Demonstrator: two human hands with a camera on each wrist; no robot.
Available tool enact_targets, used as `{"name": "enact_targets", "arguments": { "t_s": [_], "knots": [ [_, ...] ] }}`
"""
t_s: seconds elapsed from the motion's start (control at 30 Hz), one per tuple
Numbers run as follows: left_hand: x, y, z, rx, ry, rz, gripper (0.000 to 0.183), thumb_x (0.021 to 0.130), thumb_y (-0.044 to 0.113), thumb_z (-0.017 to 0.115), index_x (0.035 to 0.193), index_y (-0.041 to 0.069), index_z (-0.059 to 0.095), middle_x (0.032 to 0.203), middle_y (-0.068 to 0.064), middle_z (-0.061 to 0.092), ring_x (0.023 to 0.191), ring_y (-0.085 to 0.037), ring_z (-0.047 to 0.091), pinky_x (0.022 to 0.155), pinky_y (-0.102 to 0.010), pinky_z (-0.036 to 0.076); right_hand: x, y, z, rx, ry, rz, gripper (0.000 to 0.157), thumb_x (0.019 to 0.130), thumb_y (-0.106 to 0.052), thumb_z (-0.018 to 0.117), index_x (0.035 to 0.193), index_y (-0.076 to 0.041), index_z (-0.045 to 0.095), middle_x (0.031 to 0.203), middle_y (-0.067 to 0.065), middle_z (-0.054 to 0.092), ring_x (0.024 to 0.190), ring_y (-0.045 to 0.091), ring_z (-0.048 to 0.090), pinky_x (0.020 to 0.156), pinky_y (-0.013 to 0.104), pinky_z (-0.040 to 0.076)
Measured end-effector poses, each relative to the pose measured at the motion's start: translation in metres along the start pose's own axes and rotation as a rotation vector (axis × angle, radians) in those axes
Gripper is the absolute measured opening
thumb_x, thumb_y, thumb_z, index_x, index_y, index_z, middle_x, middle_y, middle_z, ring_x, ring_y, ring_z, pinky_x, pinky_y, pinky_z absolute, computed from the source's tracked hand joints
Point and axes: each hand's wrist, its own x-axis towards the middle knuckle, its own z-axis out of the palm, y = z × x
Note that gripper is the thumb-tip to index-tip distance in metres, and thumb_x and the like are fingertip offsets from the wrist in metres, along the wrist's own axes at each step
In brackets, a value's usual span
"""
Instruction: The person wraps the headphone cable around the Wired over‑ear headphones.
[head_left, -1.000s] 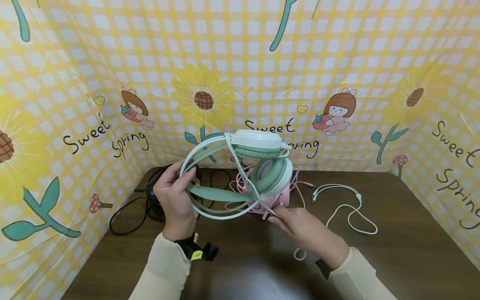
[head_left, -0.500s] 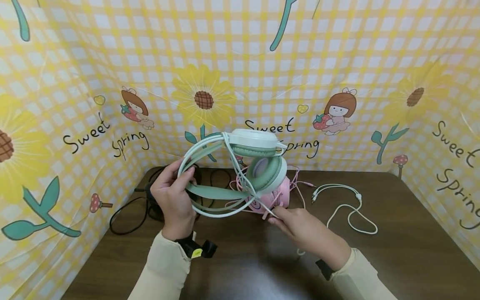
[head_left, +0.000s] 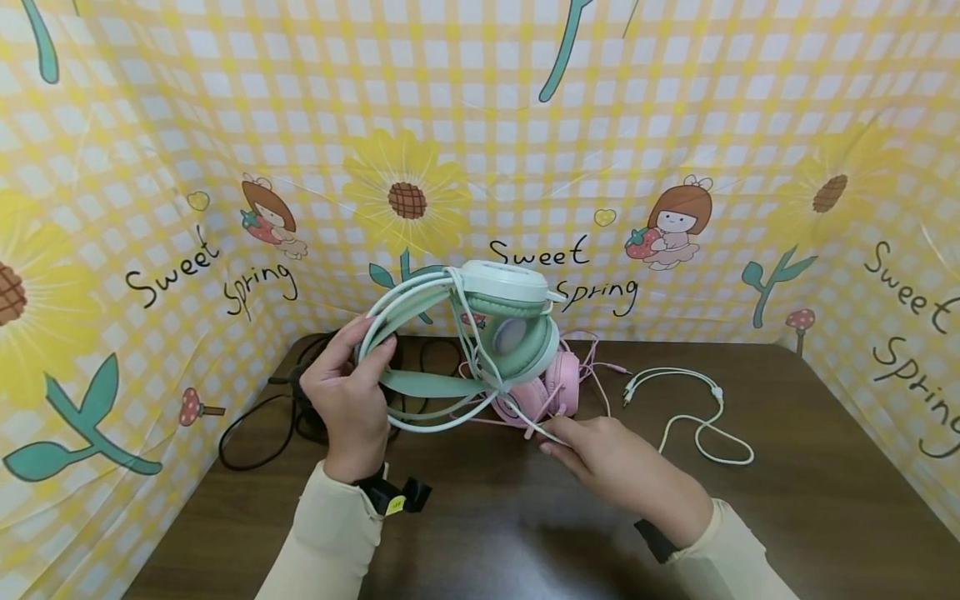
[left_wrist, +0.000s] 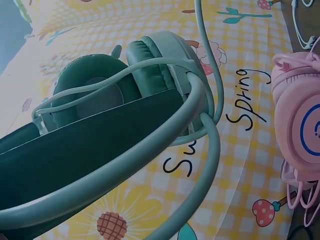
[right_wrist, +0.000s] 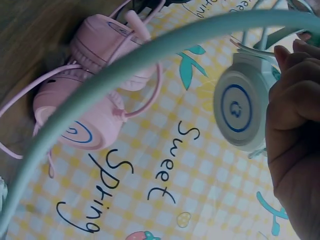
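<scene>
Shifted since the earlier frames: the ear cups [head_left: 534, 354], now further to my left, baring more of the pink headset [head_left: 567, 379] behind; also gone from view, the small cord loop that showed below my right hand.

Item one: green-and-white headset [head_left: 433, 384], held up above the table [head_left: 480, 525], ear cups away from my grip, strands of its cable wound about the band and cups.

Left hand [head_left: 347, 396]: fingers and thumb curled round the crown of the headband.

Right hand [head_left: 618, 467]: thumb and fingers pinching the cable [head_left: 525, 416] where it leaves the lower cup.

Handling, as I judge it: light overall, weight in the cups, so the band may swivel in one hand; outer hoops springy, cushions soft, cable limp and its joints the fragile part. Best hold: the crown; the cable by a light pinch, without tugging.

Surroundings: pink headset on the table; to its right, a pale cord [head_left: 717, 394] with a split end, its lower run hidden by my right hand or wrist; beside my left hand, black cords [head_left: 225, 433].
</scene>
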Motion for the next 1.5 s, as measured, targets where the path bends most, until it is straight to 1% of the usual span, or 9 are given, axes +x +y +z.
{"name": "enact_targets", "arguments": {
  "t_s": [0.1,0.33,0.6,0.77,0.9,1.1,1.2,1.3,1.5],
  "knots": [
    [0.000,0.000,0.000,0.023,-0.007,0.009,0.019,0.074,-0.017,0.071,0.093,-0.016,0.070,0.099,-0.018,0.071,0.096,-0.026,0.067,0.079,-0.027,0.054,0.000,-0.003,-0.003,0.004,0.003,-0.011,0.008,0.092,-0.015,0.068,0.097,-0.014,0.062,0.070,-0.014,0.054,0.060,-0.001,0.046,0.054,0.020,0.043],
    [-0.001,0.000,-0.001,0.055,-0.019,0.006,0.019,0.075,-0.016,0.071,0.093,-0.013,0.072,0.100,-0.018,0.071,0.097,-0.027,0.067,0.081,-0.028,0.053,-0.001,-0.007,-0.010,0.008,0.038,-0.047,0.011,0.088,-0.013,0.072,0.095,-0.012,0.063,0.071,-0.015,0.053,0.059,-0.003,0.046,0.053,0.018,0.042],
    [-0.001,0.000,0.000,0.053,-0.014,-0.005,0.020,0.074,-0.016,0.071,0.093,-0.012,0.073,0.101,-0.019,0.070,0.098,-0.028,0.067,0.081,-0.028,0.054,-0.003,-0.011,-0.022,0.067,-0.050,0.019,0.013,0.086,-0.016,0.074,0.091,-0.015,0.061,0.065,-0.019,0.042,0.056,-0.004,0.041,0.051,0.017,0.038],
    [0.000,0.001,0.001,0.052,-0.014,0.001,0.020,0.073,-0.017,0.071,0.093,-0.013,0.073,0.100,-0.018,0.071,0.098,-0.028,0.066,0.081,-0.029,0.053,-0.004,-0.015,-0.029,0.120,-0.103,0.064,0.015,0.086,-0.018,0.074,0.097,-0.019,0.064,0.061,-0.022,0.038,0.052,-0.006,0.038,0.049,0.016,0.037],
    [0.000,0.000,0.001,0.052,-0.027,0.014,0.020,0.073,-0.017,0.071,0.092,-0.013,0.072,0.100,-0.018,0.071,0.099,-0.029,0.066,0.083,-0.030,0.053,-0.006,-0.016,-0.035,0.149,-0.121,0.054,0.023,0.085,-0.018,0.075,0.106,-0.021,0.065,0.061,-0.023,0.038,0.053,-0.007,0.039,0.050,0.015,0.037],
    [-0.002,-0.002,0.001,0.153,-0.078,0.071,0.021,0.072,-0.015,0.073,0.092,-0.011,0.074,0.101,-0.019,0.070,0.098,-0.028,0.066,0.082,-0.030,0.053,-0.011,-0.018,-0.046,0.209,-0.018,-0.032,0.032,0.084,-0.010,0.075,0.113,-0.020,0.067,0.067,-0.021,0.045,0.058,-0.005,0.042,0.055,0.010,0.036],
    [-0.003,-0.004,0.002,0.197,-0.110,0.090,0.023,0.072,-0.015,0.074,0.093,-0.008,0.075,0.102,-0.019,0.070,0.098,-0.028,0.066,0.081,-0.028,0.053,-0.012,-0.020,-0.052,0.251,0.055,-0.098,0.032,0.083,-0.006,0.075,0.112,-0.018,0.068,0.081,-0.016,0.058,0.066,-0.003,0.049,0.061,0.011,0.040],
    [-0.004,-0.005,0.002,0.202,-0.130,0.096,0.024,0.071,-0.016,0.073,0.094,-0.007,0.075,0.103,-0.019,0.070,0.098,-0.028,0.066,0.080,-0.028,0.054,-0.012,-0.022,-0.055,0.270,0.098,-0.139,0.030,0.084,-0.006,0.074,0.111,-0.018,0.068,0.094,-0.014,0.064,0.072,-0.002,0.052,0.064,0.012,0.042],
    [-0.007,-0.002,0.002,0.202,-0.180,0.066,0.026,0.072,-0.017,0.073,0.096,-0.007,0.075,0.105,-0.020,0.069,0.099,-0.027,0.066,0.082,-0.029,0.053,-0.012,-0.022,-0.058,0.301,0.170,-0.225,0.017,0.091,-0.012,0.069,0.108,-0.017,0.068,0.085,-0.014,0.058,0.067,-0.005,0.047,0.059,0.008,0.038]
  ]
}}
